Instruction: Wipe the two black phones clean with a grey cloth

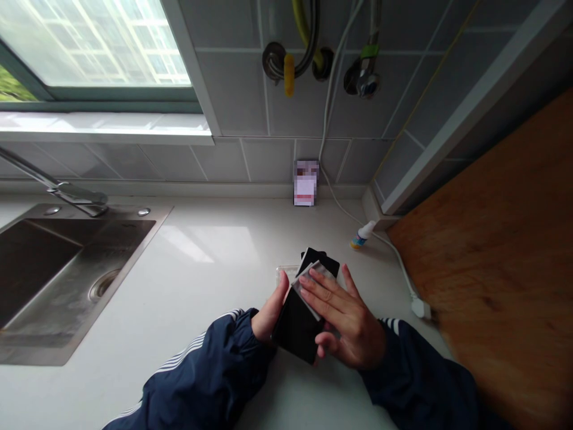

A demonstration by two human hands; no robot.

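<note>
My left hand (270, 312) holds a flat black phone (296, 325) by its left edge, thumb along the side. The phone is tilted up above the counter, and the rest of that hand's fingers are mostly hidden beneath it. My right hand (347, 313) presses a folded grey cloth (308, 297) against the phone's dark face, its fingers laid together over the cloth and the little finger raised. Beyond the cloth shows a black flat end (320, 258) with a pale left edge; whether it belongs to the same phone I cannot tell. A clear, thin-edged item (286, 270) lies behind, partly covered.
A small spray bottle (362, 235) stands at the back right near a white cable and plug (421, 307). A blurred-out picture or screen (305, 184) leans on the tiled wall. To the left is a steel sink (147, 239) with a faucet (80, 197); a wooden panel (501, 251) borders the right.
</note>
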